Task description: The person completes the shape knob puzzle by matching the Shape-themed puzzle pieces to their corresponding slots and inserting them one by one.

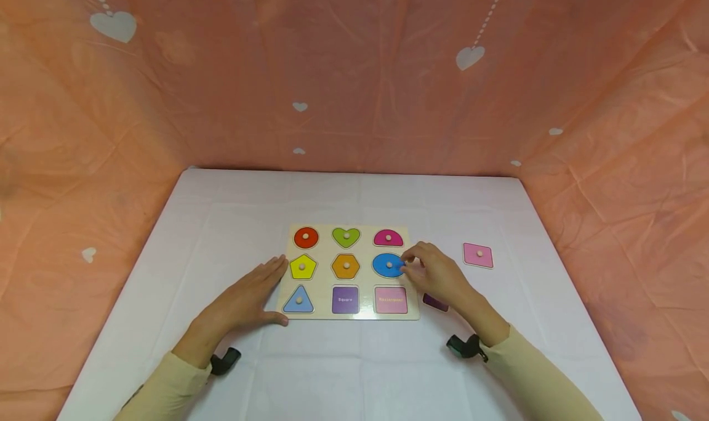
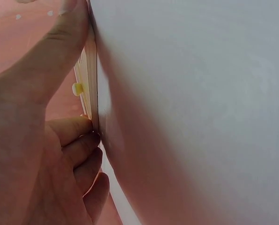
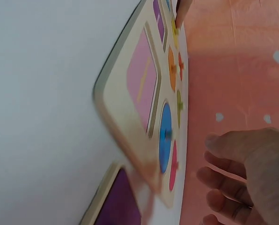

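A wooden shape puzzle board [image 1: 324,280] lies flat on the table. Along its left edge rests my left hand [image 1: 246,295], fingers extended and thumb at the near corner. My right hand [image 1: 437,274] hovers over the board's right edge by the blue oval piece [image 1: 386,265]; its bent fingers hold nothing, and the right wrist view shows them apart from the oval's knob [image 3: 168,135]. The purple slot [image 1: 346,307] and pink slot [image 1: 391,308] in the near row hold no pieces. A purple piece [image 1: 435,303] lies beside the board, partly covered by my right wrist.
Right of the board lies a pink knobbed rectangle piece [image 1: 485,260]. Seated pieces include a red circle [image 1: 299,242], green heart [image 1: 346,244], orange hexagon [image 1: 339,271] and blue triangle [image 1: 300,307]. White cloth covers the table [image 1: 343,372]; orange curtain [image 1: 360,70] surrounds its back and sides.
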`<state>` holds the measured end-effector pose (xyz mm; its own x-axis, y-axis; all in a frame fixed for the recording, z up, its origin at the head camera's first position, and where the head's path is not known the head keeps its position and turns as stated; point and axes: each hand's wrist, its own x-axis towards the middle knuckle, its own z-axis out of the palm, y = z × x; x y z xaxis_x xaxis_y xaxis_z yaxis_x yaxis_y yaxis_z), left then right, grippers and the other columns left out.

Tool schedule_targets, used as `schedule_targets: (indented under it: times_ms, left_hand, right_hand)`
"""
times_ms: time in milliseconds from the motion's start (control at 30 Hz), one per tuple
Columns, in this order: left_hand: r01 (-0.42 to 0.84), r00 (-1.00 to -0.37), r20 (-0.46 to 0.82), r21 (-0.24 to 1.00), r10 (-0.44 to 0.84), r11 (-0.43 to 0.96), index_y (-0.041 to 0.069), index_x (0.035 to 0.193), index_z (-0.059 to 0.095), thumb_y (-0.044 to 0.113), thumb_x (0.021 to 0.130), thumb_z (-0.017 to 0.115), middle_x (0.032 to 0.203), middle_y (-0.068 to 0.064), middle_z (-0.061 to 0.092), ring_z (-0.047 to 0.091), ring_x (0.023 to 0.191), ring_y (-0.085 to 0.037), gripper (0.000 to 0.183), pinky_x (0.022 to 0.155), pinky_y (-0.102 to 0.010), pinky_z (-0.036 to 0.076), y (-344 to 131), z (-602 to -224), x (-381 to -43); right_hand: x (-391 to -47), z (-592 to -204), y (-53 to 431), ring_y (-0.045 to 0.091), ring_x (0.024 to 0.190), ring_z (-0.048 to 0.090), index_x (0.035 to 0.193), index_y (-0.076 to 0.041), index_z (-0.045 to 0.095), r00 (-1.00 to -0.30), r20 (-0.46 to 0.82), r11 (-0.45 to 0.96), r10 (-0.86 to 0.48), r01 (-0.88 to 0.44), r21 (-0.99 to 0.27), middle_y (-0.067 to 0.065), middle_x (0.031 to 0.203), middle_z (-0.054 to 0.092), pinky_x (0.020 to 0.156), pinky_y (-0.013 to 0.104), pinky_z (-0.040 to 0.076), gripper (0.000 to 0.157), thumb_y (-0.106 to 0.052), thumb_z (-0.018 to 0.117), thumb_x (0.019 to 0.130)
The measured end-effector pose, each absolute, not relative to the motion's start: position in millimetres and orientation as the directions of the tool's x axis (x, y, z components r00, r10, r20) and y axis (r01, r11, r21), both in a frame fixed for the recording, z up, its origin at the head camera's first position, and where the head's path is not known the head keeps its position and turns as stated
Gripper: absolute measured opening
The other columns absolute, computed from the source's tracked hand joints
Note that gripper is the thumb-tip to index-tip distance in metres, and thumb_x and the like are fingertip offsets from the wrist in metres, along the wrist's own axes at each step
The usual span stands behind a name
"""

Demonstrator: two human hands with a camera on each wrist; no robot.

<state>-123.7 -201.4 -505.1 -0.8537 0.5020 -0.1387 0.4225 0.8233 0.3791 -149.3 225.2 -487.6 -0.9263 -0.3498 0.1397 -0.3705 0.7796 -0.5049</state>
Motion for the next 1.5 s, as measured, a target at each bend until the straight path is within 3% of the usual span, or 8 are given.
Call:
schedule_targets:
  times_ms: [367,467,767,1500]
  left_hand:
    - [0.436,-0.851,-0.129,0.368,0.509,0.822,-0.004,0.166,0.030,0.051,0.076,0.095,0.175,-0.020,0.028,0.029,0.161,-0.040,0.125,0.131,-0.055,0.027,-202,-506,-124]
    - [0.444,-0.849,-0.121,0.363,0.514,0.819,-0.005,0.166,0.031,0.051,0.076,0.095,0.174,-0.021,0.029,0.030,0.160,-0.040,0.124,0.131,-0.055,0.027,-202,-507,-124]
    - [0.450,-0.850,-0.110,0.357,0.515,0.818,-0.005,0.165,0.032,0.052,0.075,0.095,0.173,-0.022,0.031,0.032,0.159,-0.041,0.124,0.130,-0.055,0.029,-203,-507,-123]
    - [0.430,-0.852,-0.137,0.369,0.506,0.824,-0.003,0.167,0.029,0.051,0.077,0.094,0.175,-0.020,0.028,0.029,0.161,-0.040,0.123,0.130,-0.058,0.028,-202,-507,-124]
  right_hand:
    - [-139,-488,258,0.015,0.085,0.059,0.116,-0.013,0.075,-0.963,0.032,0.807,-0.268,-0.243,-0.538,-0.001,0.104,0.067,0.063,0.027,0.053,0.021,-0.022,0.080,0.098]
    - [-136,-490,267,0.014,0.084,0.060,0.115,-0.013,0.075,-0.965,0.009,0.810,-0.261,-0.224,-0.541,-0.002,0.102,0.067,0.066,0.028,0.053,0.021,-0.021,0.081,0.097]
    - [-125,-494,290,0.016,0.085,0.055,0.105,-0.011,0.074,-0.949,-0.008,0.818,-0.316,-0.268,-0.509,-0.004,0.092,0.064,0.070,0.028,0.051,0.022,-0.020,0.088,0.090]
    - [-121,-500,298,0.012,0.079,0.054,0.093,-0.017,0.071,-0.923,-0.064,0.789,-0.379,-0.286,-0.543,-0.011,0.083,0.058,0.064,0.024,0.045,0.016,-0.016,0.086,0.092]
